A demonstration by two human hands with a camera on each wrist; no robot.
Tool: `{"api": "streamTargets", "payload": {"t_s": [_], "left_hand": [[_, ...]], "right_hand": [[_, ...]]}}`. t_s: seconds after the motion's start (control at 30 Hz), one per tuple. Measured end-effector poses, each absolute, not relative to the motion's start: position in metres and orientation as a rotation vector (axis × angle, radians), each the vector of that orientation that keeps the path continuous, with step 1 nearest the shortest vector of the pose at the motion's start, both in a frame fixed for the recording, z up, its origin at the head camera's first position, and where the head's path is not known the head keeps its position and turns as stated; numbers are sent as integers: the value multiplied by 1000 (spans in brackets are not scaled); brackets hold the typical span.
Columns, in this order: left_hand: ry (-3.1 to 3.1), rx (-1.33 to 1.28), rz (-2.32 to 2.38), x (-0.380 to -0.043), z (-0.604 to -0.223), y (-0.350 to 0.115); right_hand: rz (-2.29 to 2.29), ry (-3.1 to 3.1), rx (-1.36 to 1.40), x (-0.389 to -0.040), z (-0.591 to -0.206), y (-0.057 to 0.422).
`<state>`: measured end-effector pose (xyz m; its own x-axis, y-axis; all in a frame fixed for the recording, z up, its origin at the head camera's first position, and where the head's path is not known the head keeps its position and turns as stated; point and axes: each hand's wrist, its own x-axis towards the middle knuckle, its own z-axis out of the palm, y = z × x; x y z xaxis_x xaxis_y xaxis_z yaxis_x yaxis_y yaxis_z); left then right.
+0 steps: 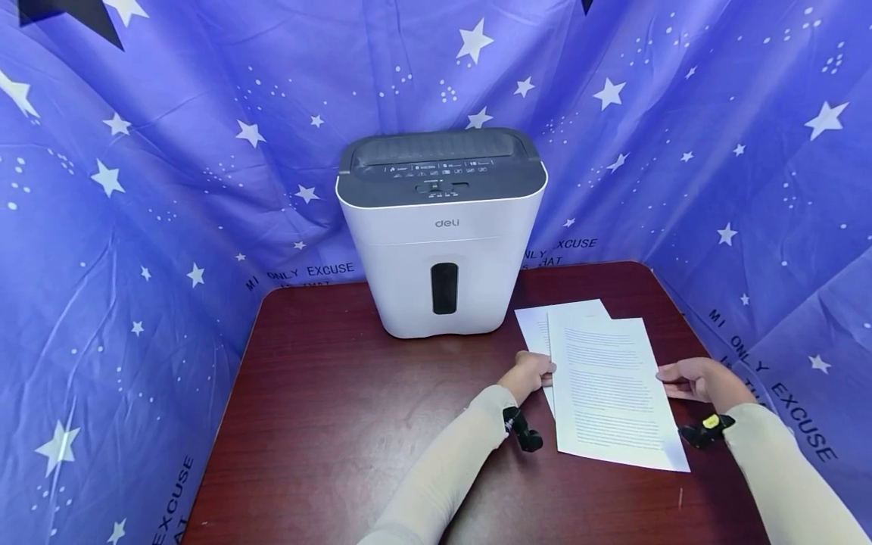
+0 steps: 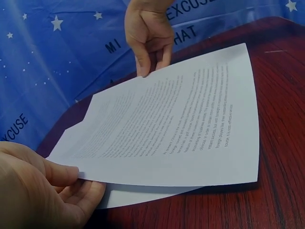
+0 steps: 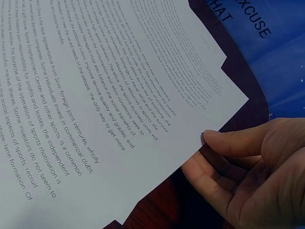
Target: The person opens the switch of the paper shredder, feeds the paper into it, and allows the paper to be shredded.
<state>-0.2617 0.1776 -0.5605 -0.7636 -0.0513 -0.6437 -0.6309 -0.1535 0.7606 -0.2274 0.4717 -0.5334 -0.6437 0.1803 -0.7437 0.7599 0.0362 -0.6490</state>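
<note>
A printed sheet of paper [image 1: 609, 386] is held by its two long edges between my hands, raised a little over the table. My left hand [image 1: 534, 372] pinches its left edge, thumb on top and fingers beneath, as the left wrist view shows. On the opposite edge my right hand [image 1: 695, 378] pinches the sheet [image 3: 109, 109] between thumb and fingers. A second printed sheet [image 1: 533, 327] lies under it, largely covered, its upper left part showing. In the left wrist view the lower sheet [image 2: 143, 195] shows as a strip below the held one.
A white and grey deli paper shredder [image 1: 402, 280] stands upright at the back middle of the dark red wooden table [image 1: 327, 424], left of the papers. Blue star-printed cloth [image 1: 204, 151] hangs behind and at both sides of the table.
</note>
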Motion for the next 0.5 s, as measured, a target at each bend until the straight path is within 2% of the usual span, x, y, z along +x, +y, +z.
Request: {"api": "streamTargets", "payload": {"t_s": [0.23,0.5], "left_hand": [[1802,-645,1902,-262,-566,176],[1816,-620,1930,-257,-558,171]], "right_hand": [[-1675,1852,877,-225,-536,470],[-1637,1899,806,-222,-537,470]]}}
